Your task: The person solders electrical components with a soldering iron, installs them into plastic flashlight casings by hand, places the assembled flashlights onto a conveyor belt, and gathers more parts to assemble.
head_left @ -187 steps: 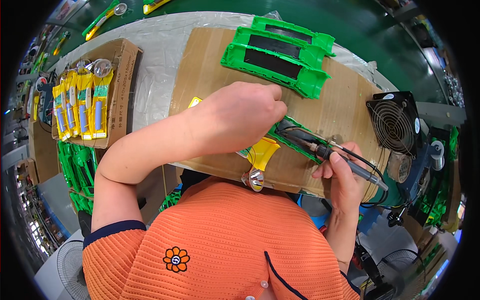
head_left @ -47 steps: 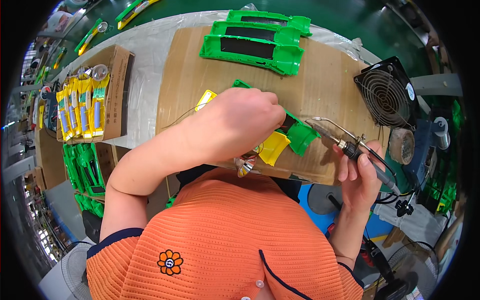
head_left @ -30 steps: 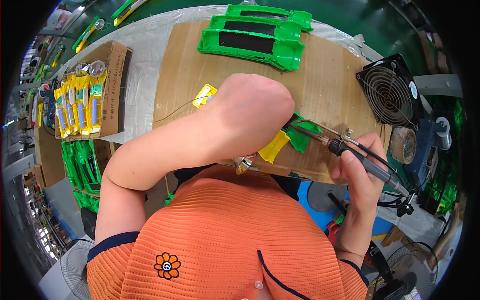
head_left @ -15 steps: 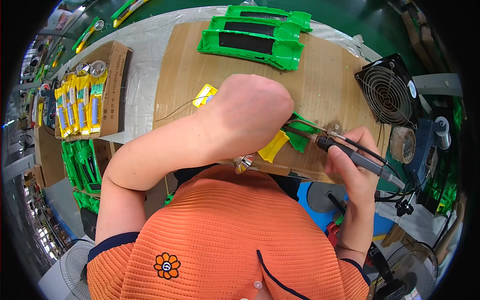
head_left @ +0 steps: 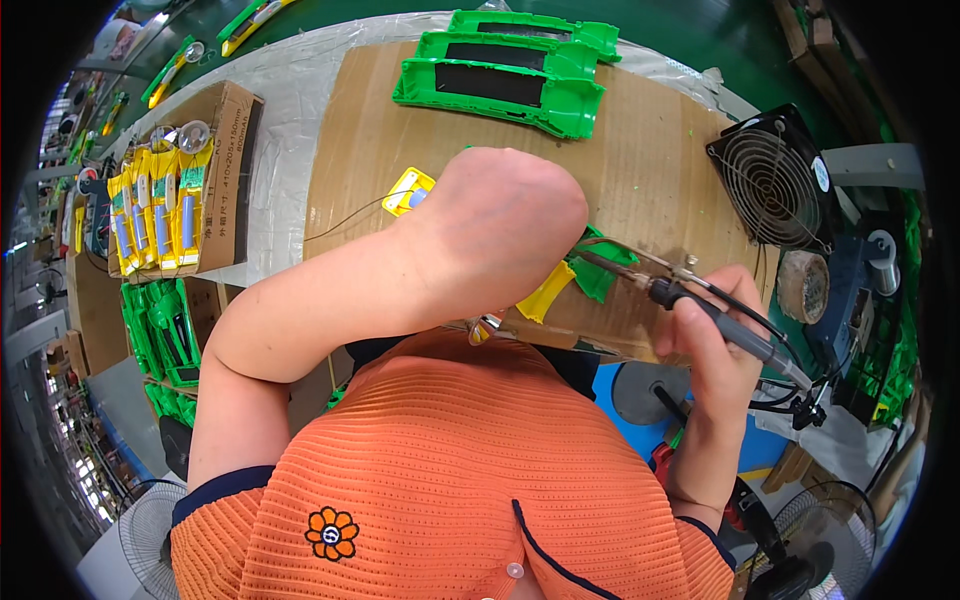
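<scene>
In my right hand (head_left: 712, 335) is a soldering iron (head_left: 728, 328) with a grey handle. Its metal tip end and a thin guide tube run left toward my left hand (head_left: 515, 215). That hand is bent over the work, with its fingers out of sight beneath it. From under it show a yellow plastic casing (head_left: 546, 292) and a green casing piece (head_left: 600, 274). A small yellow piece (head_left: 402, 190) with a thin black wire appears beyond my left wrist. Near the board's front edge, a round silvery reflector (head_left: 487, 327) sits partly behind my forearm.
Green housings with black panels (head_left: 490, 84) lie across the far side of the cardboard (head_left: 370, 130). A carton (head_left: 236, 190) of yellow casings with blue cells stands left. A black fan (head_left: 768, 180), a solder spool (head_left: 803, 287) and a blue box (head_left: 845, 305) are right.
My right hand and the soldering iron have shifted slightly to the right, the tip end drawing a little away from my left hand. My left hand stays nearly still.
</scene>
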`<state>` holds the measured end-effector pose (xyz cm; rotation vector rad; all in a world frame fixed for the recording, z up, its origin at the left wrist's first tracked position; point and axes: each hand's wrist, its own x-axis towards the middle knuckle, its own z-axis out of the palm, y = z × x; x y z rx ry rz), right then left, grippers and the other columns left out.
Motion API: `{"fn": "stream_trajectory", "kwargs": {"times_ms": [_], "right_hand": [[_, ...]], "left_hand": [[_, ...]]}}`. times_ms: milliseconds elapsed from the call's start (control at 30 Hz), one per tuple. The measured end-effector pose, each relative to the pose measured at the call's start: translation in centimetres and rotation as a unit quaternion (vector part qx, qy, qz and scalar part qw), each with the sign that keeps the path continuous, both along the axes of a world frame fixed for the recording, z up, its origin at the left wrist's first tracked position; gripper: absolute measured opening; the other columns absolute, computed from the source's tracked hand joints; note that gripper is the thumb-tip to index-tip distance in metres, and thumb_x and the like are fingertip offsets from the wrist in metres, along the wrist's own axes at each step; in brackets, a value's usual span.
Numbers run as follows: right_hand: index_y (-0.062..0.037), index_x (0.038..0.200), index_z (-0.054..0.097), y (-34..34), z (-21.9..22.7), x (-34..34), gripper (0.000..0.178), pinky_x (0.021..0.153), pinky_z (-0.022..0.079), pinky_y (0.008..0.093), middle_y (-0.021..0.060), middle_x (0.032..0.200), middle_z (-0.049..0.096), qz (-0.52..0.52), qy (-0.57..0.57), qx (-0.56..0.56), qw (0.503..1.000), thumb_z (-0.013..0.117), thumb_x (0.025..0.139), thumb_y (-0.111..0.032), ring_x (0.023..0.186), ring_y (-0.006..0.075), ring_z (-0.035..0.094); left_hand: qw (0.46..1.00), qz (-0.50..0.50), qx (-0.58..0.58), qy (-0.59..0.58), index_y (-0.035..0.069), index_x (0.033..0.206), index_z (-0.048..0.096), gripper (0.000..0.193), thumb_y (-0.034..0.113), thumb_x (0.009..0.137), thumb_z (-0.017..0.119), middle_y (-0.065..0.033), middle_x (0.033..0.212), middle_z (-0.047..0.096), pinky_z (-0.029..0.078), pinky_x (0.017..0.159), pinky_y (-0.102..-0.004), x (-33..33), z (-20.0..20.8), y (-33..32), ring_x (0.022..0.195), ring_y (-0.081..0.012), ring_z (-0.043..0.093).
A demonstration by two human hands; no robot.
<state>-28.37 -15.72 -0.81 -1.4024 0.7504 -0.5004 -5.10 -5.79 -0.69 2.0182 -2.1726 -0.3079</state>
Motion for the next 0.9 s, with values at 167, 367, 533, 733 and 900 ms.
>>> {"fn": "stream_trajectory", "kwargs": {"times_ms": [167,367,533,733,900], "right_hand": [[-0.0003,0.095,0.047,-0.2,-0.9,-1.3,0.014,0.054,0.046,0.0246,0.0097,0.07,0.058,-0.068,-0.043,-0.001,0.997,0.059,0.091,-0.005,0.054,0.0141,0.055],[-0.0039,0.095,0.05,1.0,-2.0,-0.9,0.007,0.103,0.044,0.058,0.003,0.063,0.047,-0.161,-0.218,0.196,0.942,0.053,0.097,-0.009,0.06,0.0176,0.056],[-0.0073,0.094,0.053,2.6,-2.6,0.3,0.009,0.107,0.041,0.0593,0.0019,0.063,0.048,-0.183,-0.244,0.268,0.914,0.054,0.099,-0.015,0.066,0.0185,0.059],[-0.0081,0.098,0.057,3.3,-3.0,0.6,0.012,0.106,0.042,0.0588,0.0015,0.066,0.052,-0.176,-0.264,0.289,0.903,0.052,0.101,-0.018,0.075,0.0196,0.065],[-0.0076,0.094,0.057,3.6,-2.6,1.1,0.016,0.109,0.037,0.0615,0.0004,0.065,0.053,-0.189,-0.253,0.29,0.904,0.051,0.101,-0.02,0.074,0.0171,0.063]], "left_hand": [[1.0,0.001,0.001,0.0,0.004,0.072,0.064,0.013,0.014,0.08,0.061,-0.0145,0.07,0.062,0.051,0.062,-0.0443,0.0,-0.1,0.0,0.071,-0.0349,0.063],[1.0,0.017,0.02,-0.012,0.004,0.071,0.064,0.013,0.014,0.079,0.061,-0.0139,0.069,0.062,0.05,0.063,-0.0438,-0.1,-0.4,-0.1,0.07,-0.0342,0.063],[1.0,0.018,0.006,-0.008,0.004,0.07,0.064,0.013,0.013,0.079,0.061,-0.0136,0.067,0.06,0.05,0.063,-0.0434,-0.1,-0.5,-0.1,0.069,-0.033,0.062],[1.0,0.008,-0.019,-0.001,0.004,0.069,0.062,0.013,0.013,0.078,0.062,-0.0135,0.066,0.059,0.05,0.062,-0.0428,0.0,-0.7,0.1,0.068,-0.0332,0.062],[1.0,0.002,-0.028,0.01,0.004,0.069,0.062,0.011,0.012,0.077,0.062,-0.0135,0.066,0.059,0.05,0.06,-0.0426,0.1,-0.7,0.3,0.068,-0.0335,0.062]]}}
